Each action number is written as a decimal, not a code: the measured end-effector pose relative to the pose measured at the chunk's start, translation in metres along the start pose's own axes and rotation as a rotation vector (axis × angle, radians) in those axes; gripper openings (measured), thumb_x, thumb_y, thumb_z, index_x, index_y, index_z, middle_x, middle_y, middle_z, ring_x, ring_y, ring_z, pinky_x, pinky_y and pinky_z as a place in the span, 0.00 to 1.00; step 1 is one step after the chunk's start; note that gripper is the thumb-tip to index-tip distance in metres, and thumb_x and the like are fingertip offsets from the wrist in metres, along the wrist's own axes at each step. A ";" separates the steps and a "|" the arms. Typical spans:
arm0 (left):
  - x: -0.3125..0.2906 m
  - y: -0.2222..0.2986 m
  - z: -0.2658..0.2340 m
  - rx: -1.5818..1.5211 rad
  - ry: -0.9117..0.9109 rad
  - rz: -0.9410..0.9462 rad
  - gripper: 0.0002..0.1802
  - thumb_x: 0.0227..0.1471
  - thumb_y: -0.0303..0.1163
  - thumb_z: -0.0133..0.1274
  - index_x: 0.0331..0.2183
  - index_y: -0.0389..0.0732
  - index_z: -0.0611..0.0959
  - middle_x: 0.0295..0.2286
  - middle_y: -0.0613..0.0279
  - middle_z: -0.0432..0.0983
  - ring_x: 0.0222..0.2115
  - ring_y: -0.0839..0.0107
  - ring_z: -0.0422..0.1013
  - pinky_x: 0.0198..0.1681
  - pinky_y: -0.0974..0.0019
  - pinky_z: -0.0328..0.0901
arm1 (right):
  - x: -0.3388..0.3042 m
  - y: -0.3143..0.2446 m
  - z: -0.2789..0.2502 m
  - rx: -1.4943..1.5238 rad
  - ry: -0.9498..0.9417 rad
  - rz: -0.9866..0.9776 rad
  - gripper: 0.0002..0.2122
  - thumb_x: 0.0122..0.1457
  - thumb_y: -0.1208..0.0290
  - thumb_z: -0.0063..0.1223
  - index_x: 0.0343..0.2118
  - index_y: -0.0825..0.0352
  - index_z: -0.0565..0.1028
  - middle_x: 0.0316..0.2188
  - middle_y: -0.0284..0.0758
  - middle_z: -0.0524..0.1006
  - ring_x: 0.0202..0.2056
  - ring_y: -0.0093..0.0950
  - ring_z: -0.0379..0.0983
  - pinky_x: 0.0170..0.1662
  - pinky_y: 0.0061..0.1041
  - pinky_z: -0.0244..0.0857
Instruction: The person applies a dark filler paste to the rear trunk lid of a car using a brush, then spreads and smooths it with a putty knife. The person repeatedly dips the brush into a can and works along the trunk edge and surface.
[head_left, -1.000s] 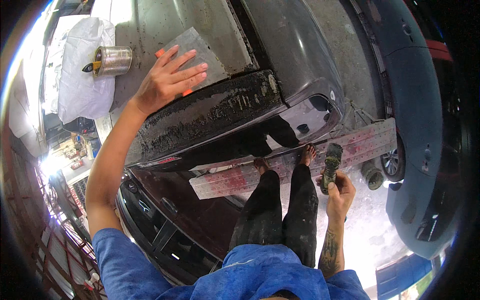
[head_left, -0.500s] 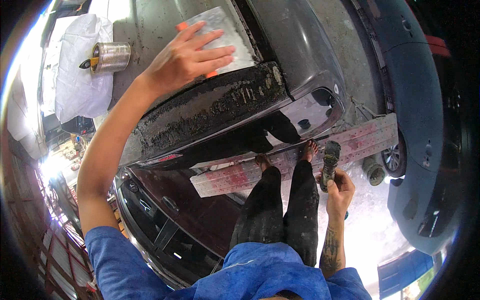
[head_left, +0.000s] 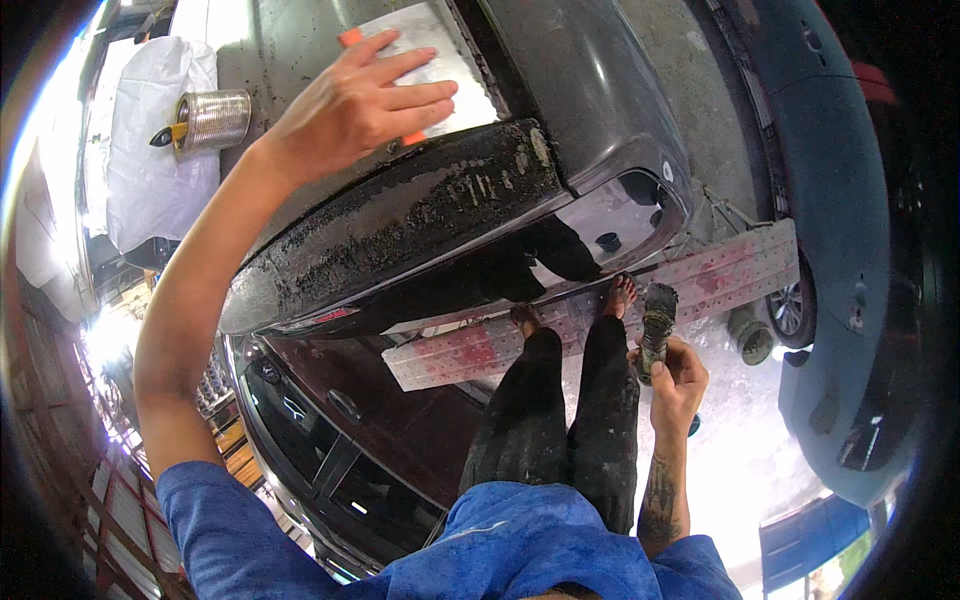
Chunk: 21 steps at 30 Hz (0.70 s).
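My left hand (head_left: pixel 365 105) reaches over a grey vehicle's upper surface, its fingers spread across a wide metal scraper (head_left: pixel 440 50) with an orange back edge. The thumb is hidden beneath. Just below the scraper runs a dark, rough panel edge (head_left: pixel 400 210) with patchy, crusted black material and pale worn spots. My right hand (head_left: pixel 680 380) is low on the right side, its fingers closed round the handle of a short tool caked in dark matter (head_left: pixel 658 315). The caked end points up; whether it is a brush or a knife cannot be made out.
An open metal tin (head_left: pixel 218 118) with a yellow-and-black handled tool lies on the grey surface, near a white plastic sheet (head_left: pixel 160 150). My bare feet stand on a perforated metal plank (head_left: pixel 715 275). A dark red car (head_left: pixel 370 400) is below left, a blue-grey car (head_left: pixel 830 200) on the right.
My left hand and the scraper have shifted slightly up and to the left. The view has moved a little too. My right hand keeps nearly the same place with its tool.
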<state>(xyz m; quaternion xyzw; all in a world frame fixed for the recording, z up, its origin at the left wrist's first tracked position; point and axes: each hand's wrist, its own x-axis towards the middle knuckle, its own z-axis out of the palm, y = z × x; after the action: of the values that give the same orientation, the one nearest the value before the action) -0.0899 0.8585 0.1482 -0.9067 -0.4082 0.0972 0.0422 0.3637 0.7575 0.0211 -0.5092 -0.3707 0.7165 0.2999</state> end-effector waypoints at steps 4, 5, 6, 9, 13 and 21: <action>-0.003 -0.003 -0.007 0.009 -0.013 -0.010 0.18 0.48 0.25 0.52 0.43 0.49 0.82 0.49 0.73 0.75 0.53 0.63 0.67 0.61 0.49 0.57 | 0.000 0.001 -0.003 0.002 0.017 0.022 0.16 0.55 0.70 0.58 0.41 0.78 0.72 0.36 0.43 0.79 0.35 0.31 0.78 0.42 0.29 0.72; -0.002 -0.004 -0.008 0.008 -0.023 -0.007 0.18 0.48 0.25 0.52 0.43 0.49 0.82 0.49 0.73 0.75 0.53 0.63 0.67 0.62 0.49 0.57 | 0.000 0.001 -0.003 0.029 0.011 0.035 0.16 0.55 0.70 0.57 0.41 0.78 0.72 0.36 0.43 0.79 0.35 0.31 0.78 0.42 0.29 0.72; -0.001 -0.004 -0.009 0.013 -0.030 0.010 0.18 0.47 0.24 0.52 0.43 0.49 0.82 0.49 0.73 0.75 0.53 0.63 0.67 0.62 0.49 0.57 | 0.000 0.001 -0.003 -0.005 0.008 0.027 0.16 0.55 0.70 0.57 0.41 0.78 0.72 0.36 0.43 0.79 0.35 0.31 0.78 0.42 0.29 0.72; 0.005 -0.007 -0.008 0.012 -0.037 0.029 0.19 0.45 0.23 0.54 0.42 0.48 0.82 0.48 0.73 0.75 0.53 0.63 0.68 0.62 0.50 0.56 | 0.000 0.003 -0.004 -0.018 -0.006 0.020 0.15 0.55 0.72 0.56 0.41 0.78 0.72 0.37 0.43 0.79 0.35 0.31 0.78 0.43 0.29 0.72; 0.006 -0.008 -0.010 -0.020 -0.054 0.023 0.22 0.43 0.20 0.54 0.43 0.47 0.82 0.48 0.70 0.76 0.53 0.61 0.68 0.61 0.47 0.57 | 0.000 0.006 -0.004 0.003 -0.002 0.027 0.13 0.55 0.74 0.55 0.41 0.77 0.72 0.37 0.43 0.79 0.35 0.32 0.78 0.43 0.29 0.72; -0.003 -0.006 -0.016 -0.027 -0.044 -0.036 0.23 0.42 0.19 0.53 0.43 0.47 0.82 0.47 0.70 0.76 0.52 0.61 0.68 0.60 0.48 0.58 | 0.001 0.010 -0.004 0.010 0.001 0.035 0.12 0.54 0.77 0.52 0.41 0.77 0.72 0.36 0.43 0.78 0.35 0.31 0.78 0.43 0.30 0.71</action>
<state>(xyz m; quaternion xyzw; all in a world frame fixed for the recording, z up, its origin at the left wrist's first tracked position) -0.0926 0.8602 0.1654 -0.8973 -0.4268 0.1105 0.0226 0.3663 0.7536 0.0120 -0.5144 -0.3578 0.7233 0.2901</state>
